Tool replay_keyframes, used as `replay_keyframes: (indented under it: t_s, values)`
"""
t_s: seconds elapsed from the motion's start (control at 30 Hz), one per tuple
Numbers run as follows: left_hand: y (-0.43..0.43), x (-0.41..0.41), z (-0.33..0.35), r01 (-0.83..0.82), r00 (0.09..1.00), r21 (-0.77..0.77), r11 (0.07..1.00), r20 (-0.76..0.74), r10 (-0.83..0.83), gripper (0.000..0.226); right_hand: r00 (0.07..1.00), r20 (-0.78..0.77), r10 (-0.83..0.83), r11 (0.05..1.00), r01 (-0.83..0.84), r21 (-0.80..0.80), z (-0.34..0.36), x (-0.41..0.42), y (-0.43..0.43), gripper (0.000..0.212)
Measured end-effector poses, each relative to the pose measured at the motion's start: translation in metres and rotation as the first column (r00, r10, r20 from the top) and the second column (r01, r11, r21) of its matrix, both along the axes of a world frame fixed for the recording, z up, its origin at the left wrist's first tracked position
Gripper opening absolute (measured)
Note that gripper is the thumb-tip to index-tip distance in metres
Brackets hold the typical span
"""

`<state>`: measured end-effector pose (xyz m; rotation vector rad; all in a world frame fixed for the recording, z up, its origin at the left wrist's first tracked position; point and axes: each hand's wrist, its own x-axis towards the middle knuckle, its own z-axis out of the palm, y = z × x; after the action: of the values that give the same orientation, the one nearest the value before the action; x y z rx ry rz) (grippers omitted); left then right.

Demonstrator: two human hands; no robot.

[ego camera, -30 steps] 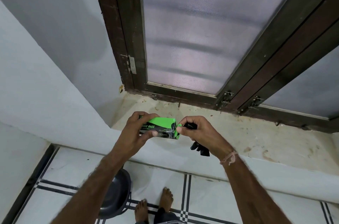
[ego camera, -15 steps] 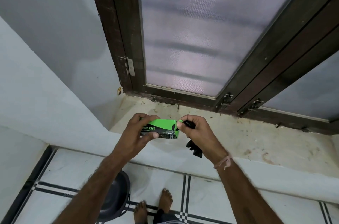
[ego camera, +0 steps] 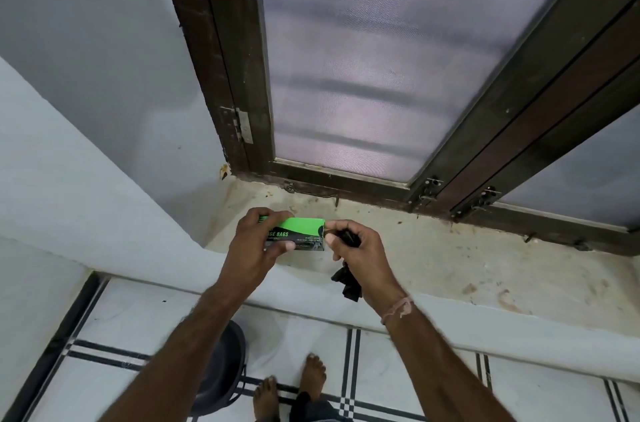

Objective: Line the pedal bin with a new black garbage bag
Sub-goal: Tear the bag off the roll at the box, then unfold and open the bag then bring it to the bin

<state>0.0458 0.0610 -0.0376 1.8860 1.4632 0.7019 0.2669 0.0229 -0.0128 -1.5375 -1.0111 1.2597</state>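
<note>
Holding the green and black cardboard box of garbage bags in your left hand, you have it lifted above the stained stone window sill, with your thumb under its lower edge and your fingers curled over the top. The box lies level, its bright green top facing up and a black front panel showing white lettering that reads "GE BAGS" (the first letters are hidden behind your fingers). Your right hand sits just beside the box's right end, its grip closed on a crumpled black plastic garbage bag. Part of the bag shows between your fingers near the box end, and a loose wad hangs below your palm. The film looks thin, dark and tightly creased, not yet unfolded. Whether the bag is still joined to anything inside the box cannot be told, and the box's contents are out of sight.

Down on the white tiled floor with black stripes, the dark round pedal bin stands just left of your bare feet, largely covered by your left forearm. Its inside cannot be seen, so whether it holds a liner cannot be told. A pale thread band circles your right wrist. Behind the sill stands a dark brown wooden window frame with mesh panels.
</note>
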Motion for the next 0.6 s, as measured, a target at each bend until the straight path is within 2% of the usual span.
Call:
replay_keyframes:
  t_s: [0.1,0.33,0.43,0.5,0.53,0.6]
  values:
    - [0.008,0.001,-0.008,0.003,0.991,-0.015,1.0,-0.133,-0.005,0.053,1.0,0.018,0.024,0.999,-0.024,-0.041,-0.013,0.0,0.007,0.022]
    - [0.003,-0.002,-0.014,0.016,0.955,0.012,1.0,-0.295,-0.011,0.066,0.999,0.023,0.049,0.995,-0.047,-0.088,-0.021,0.007,0.004,0.021]
    - [-0.012,0.005,-0.003,-0.039,0.929,0.12,0.992,-0.361,0.08,0.069,0.998,-0.057,-0.007,0.992,0.0,-0.129,-0.01,0.006,-0.007,0.022]
    - [-0.031,0.015,0.013,-0.124,0.953,0.203,0.971,-0.247,0.174,0.047,0.986,-0.162,-0.048,0.987,0.022,-0.161,0.001,0.0,-0.015,0.031]
    - [-0.044,0.02,0.023,-0.154,0.975,0.166,0.974,-0.137,0.178,0.033,0.976,-0.211,-0.052,0.987,0.018,-0.161,0.006,-0.006,-0.019,0.035]
    - [-0.069,0.032,0.045,-0.122,0.986,-0.089,0.989,0.101,0.131,0.023,0.949,-0.312,-0.044,0.991,0.001,-0.136,0.014,-0.02,-0.028,0.043]
